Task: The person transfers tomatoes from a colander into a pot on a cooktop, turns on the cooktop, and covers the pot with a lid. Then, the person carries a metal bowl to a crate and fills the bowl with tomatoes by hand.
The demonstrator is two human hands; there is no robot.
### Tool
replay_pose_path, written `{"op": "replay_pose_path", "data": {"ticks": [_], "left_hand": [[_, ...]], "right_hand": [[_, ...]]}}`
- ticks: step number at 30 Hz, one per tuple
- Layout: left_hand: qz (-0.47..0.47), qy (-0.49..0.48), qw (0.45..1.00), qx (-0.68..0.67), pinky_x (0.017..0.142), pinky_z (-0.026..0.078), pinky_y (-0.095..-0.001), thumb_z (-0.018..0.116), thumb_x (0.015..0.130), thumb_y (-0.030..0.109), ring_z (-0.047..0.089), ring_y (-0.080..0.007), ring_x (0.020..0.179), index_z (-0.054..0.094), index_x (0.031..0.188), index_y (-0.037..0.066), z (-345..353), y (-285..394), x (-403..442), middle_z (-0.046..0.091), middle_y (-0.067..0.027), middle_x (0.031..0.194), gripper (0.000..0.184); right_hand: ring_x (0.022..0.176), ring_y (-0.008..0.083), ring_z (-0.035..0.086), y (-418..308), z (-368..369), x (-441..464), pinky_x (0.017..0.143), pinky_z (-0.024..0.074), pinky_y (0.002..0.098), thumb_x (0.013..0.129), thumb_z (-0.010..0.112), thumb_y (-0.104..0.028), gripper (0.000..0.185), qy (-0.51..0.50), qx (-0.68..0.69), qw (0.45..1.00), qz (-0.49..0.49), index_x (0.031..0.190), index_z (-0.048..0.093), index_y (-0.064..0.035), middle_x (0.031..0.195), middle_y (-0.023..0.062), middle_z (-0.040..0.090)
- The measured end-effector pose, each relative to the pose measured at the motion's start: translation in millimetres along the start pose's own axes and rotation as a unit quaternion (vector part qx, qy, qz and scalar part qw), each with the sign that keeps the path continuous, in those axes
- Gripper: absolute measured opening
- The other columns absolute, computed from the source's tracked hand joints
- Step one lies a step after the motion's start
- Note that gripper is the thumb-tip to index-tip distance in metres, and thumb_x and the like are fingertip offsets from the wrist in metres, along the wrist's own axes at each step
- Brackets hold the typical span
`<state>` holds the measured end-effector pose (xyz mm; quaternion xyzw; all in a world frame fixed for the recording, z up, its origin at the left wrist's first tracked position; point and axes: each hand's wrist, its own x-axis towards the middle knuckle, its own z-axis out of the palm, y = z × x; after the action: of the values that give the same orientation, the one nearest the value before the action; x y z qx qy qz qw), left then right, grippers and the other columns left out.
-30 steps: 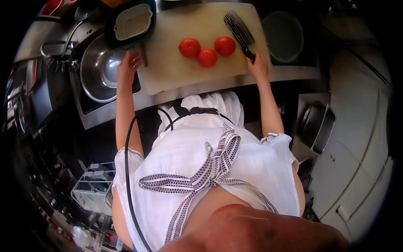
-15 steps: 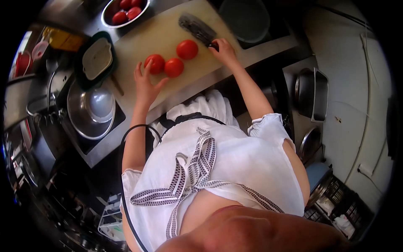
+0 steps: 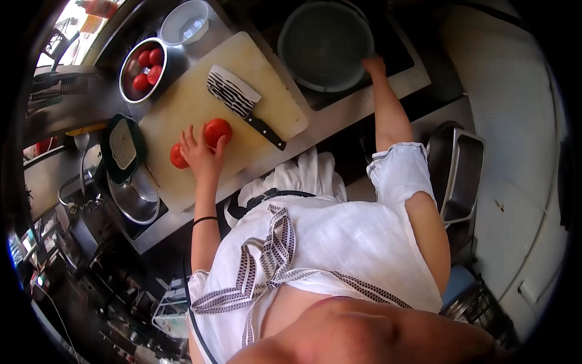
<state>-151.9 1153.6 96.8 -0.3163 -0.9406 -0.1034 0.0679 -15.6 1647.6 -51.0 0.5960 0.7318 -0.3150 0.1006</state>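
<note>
My left hand (image 3: 203, 156) rests over the tomatoes on the cutting board (image 3: 182, 109), its fingers spread. One tomato (image 3: 218, 130) shows at the thumb side, and a second tomato (image 3: 178, 156) lies on the other side of the hand; anything under the palm is hidden. To the right, a cleaver (image 3: 233, 90) with a black-and-white patterned blade and black handle lies on the board, untouched. My right hand (image 3: 374, 65) grips the rim of a grey-green basin (image 3: 327, 51), right of the board; the fingers are partly hidden by the rim.
A steel bowl (image 3: 125, 85) of several tomatoes and a pale plastic bowl (image 3: 185, 24) stand at the board's far left. Beside the board's left edge are a green-rimmed colander (image 3: 123, 145) and a steel bowl (image 3: 136, 200). A steel pan (image 3: 467, 176) sits at the right.
My right hand has let go of the cleaver, which now lies on the board, and has moved right to the basin's rim. My left hand stays at the tomatoes. The view has shifted.
</note>
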Motion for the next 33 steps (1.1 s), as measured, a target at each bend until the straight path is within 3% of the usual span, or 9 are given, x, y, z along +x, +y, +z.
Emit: {"op": "replay_pose_path", "data": {"ticks": [7, 9, 16, 19, 21, 23, 27, 30, 33], "left_hand": [[-0.068, 0.027, 0.997, -0.028, 0.095, 0.03, -0.0458, 0.065, 0.074, 0.023, 0.036, -0.0371, 0.115, 0.052, 0.113, 0.007, -1.7, 18.0, -2.0, 0.042, -0.0178, 0.119, 0.044], [-0.066, 0.026, 0.997, -0.038, 0.095, 0.031, -0.0439, 0.064, 0.074, 0.019, 0.038, -0.0367, 0.112, 0.051, 0.113, 0.006, -4.1, 23.9, 0.2, 0.043, -0.0177, 0.118, 0.042], [-0.071, 0.004, 0.994, -0.079, 0.093, 0.033, -0.0411, 0.064, 0.074, 0.017, 0.04, -0.0358, 0.11, 0.051, 0.108, 0.004, 0.2, 47.9, 13.0, 0.043, -0.0179, 0.117, 0.038], [-0.069, -0.002, 0.993, -0.098, 0.092, 0.034, -0.0411, 0.063, 0.075, 0.016, 0.041, -0.0364, 0.109, 0.051, 0.107, 0.004, 0.6, 52.4, 11.8, 0.044, -0.0183, 0.117, 0.036], [-0.08, -0.009, 0.993, -0.091, 0.091, 0.035, -0.0407, 0.062, 0.075, 0.014, 0.043, -0.0359, 0.108, 0.051, 0.107, 0.005, 2.7, 54.1, 5.8, 0.044, -0.0184, 0.117, 0.035], [-0.088, -0.011, 0.991, -0.101, 0.091, 0.035, -0.0403, 0.062, 0.075, 0.014, 0.043, -0.0353, 0.108, 0.051, 0.107, 0.005, 8.1, 51.6, -2.3, 0.044, -0.0183, 0.117, 0.035], [-0.089, -0.014, 0.992, -0.085, 0.091, 0.035, -0.0397, 0.063, 0.075, 0.013, 0.043, -0.0337, 0.108, 0.052, 0.107, 0.006, 5.7, 50.7, -8.8, 0.044, -0.0179, 0.117, 0.035], [-0.084, -0.008, 0.995, -0.06, 0.09, 0.035, -0.0401, 0.063, 0.075, 0.013, 0.043, -0.034, 0.107, 0.053, 0.107, 0.006, 2.6, 50.8, -7.2, 0.045, -0.0184, 0.116, 0.035], [-0.093, 0.007, 0.993, -0.068, 0.09, 0.035, -0.0404, 0.063, 0.075, 0.013, 0.043, -0.0347, 0.106, 0.053, 0.107, 0.005, -0.6, 48.1, -4.8, 0.045, -0.019, 0.115, 0.035]], "right_hand": [[0.102, 0.0322, 0.054, 7.2, -0.6, 52.1, 0.082, 0.0458, 0.0387, 0.071, 0.058, -0.024, 0.055, -0.086, 0.142, 0.983, -0.078, 0.123, 0.044, -0.0107, 0.114, 0.0166, 0.053], [0.099, 0.0327, 0.055, -18.6, -43.2, 40.0, 0.081, 0.0459, 0.04, 0.071, 0.057, -0.024, 0.054, -0.015, -0.147, 0.969, -0.198, 0.122, 0.045, -0.0125, 0.11, 0.0185, 0.055], [0.093, 0.0306, 0.058, -83.1, -51.4, 30.8, 0.076, 0.0478, 0.0404, 0.077, 0.058, -0.03, 0.043, 0.046, -0.274, 0.905, -0.321, 0.113, 0.052, -0.0083, 0.101, 0.0179, 0.059], [0.099, 0.031, 0.055, -75.3, -54.3, 48.5, 0.08, 0.0453, 0.0394, 0.08, 0.049, -0.036, 0.048, -0.132, -0.131, 0.96, -0.21, 0.122, 0.047, -0.0121, 0.11, 0.0213, 0.054], [0.098, 0.0314, 0.055, -23.0, -24.8, 140.3, 0.081, 0.0443, 0.0394, 0.082, 0.047, -0.043, 0.05, -0.232, 0.361, 0.902, -0.033, 0.12, 0.049, -0.0114, 0.113, 0.0225, 0.051], [0.092, 0.0308, 0.058, -2.5, -41.3, 123.1, 0.075, 0.0476, 0.0389, 0.075, 0.054, -0.043, 0.052, 0.009, 0.082, 0.996, -0.019, 0.106, 0.055, -0.0007, 0.107, 0.0207, 0.056], [0.092, 0.0301, 0.059, 52.8, 39.8, 185.3, 0.077, 0.0467, 0.039, 0.075, 0.053, -0.041, 0.049, 0.12, 0.001, 0.992, -0.036, 0.101, 0.058, 0.0001, 0.105, 0.0205, 0.057], [0.092, 0.0323, 0.059, 50.7, 47.9, 187.4, 0.077, 0.0466, 0.0413, 0.074, 0.053, -0.037, 0.044, 0.003, -0.025, 0.995, -0.099, 0.096, 0.057, 0.0016, 0.099, 0.0212, 0.059], [0.087, 0.0372, 0.058, 14.2, 5.1, 125.5, 0.076, 0.0477, 0.0412, 0.075, 0.053, -0.032, 0.035, 0.184, 0.024, 0.973, -0.137, 0.095, 0.058, -0.0034, 0.089, 0.0211, 0.061]]}}
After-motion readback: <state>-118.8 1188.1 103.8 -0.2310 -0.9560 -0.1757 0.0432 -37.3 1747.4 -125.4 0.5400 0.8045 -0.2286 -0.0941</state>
